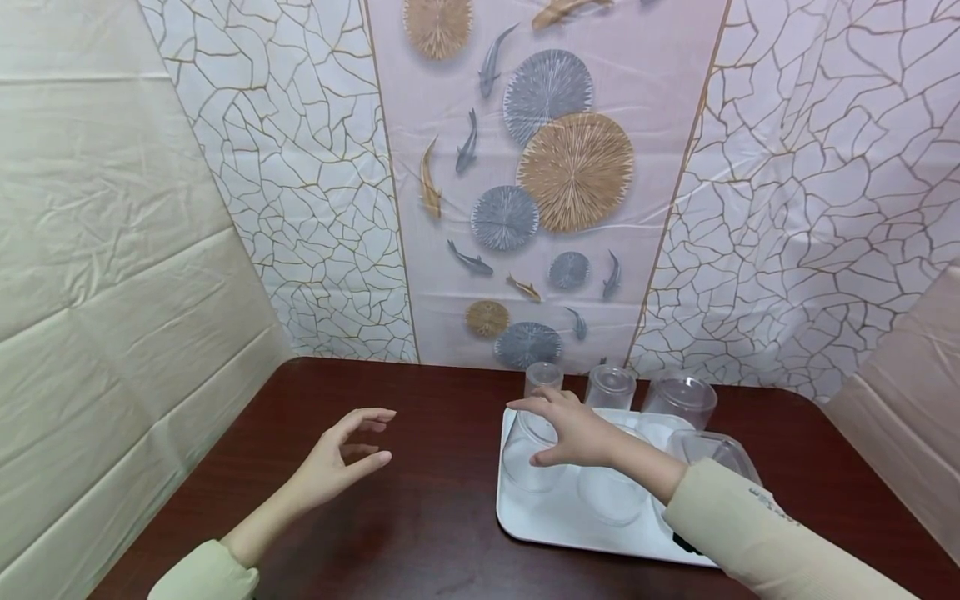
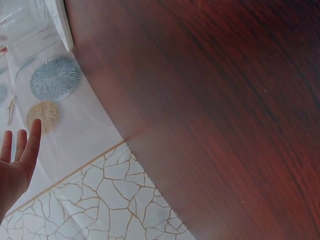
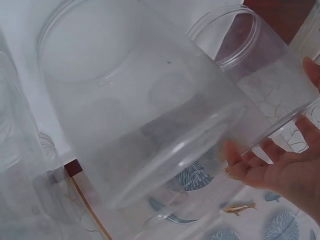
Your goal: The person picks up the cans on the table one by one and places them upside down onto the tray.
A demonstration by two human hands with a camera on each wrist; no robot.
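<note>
My left hand [image 1: 341,458] is held in the air over the left side of the table, fingers relaxed and thumb apart, with nothing in it. In the left wrist view, several of its fingers [image 2: 32,145] show at the left edge. My right hand [image 1: 573,429] reaches over the white tray [image 1: 517,527], its thumb and fingers spread around the upper end of a clear plastic jar [image 1: 521,473]. In the right wrist view, that jar [image 3: 272,82] has its threaded rim toward the tray, and the fingertips [image 3: 232,152] lie right by its other end. A larger clear jar [image 3: 145,115] stands beside it.
More clear jars stand along the tray's back, among them a narrow one [image 1: 543,375], a middle one [image 1: 611,386] and a wide one [image 1: 681,398]. A clear squarish container [image 1: 720,452] is at the tray's right. Patterned cloth [image 1: 337,208] hangs behind the dark wooden table [image 1: 427,508].
</note>
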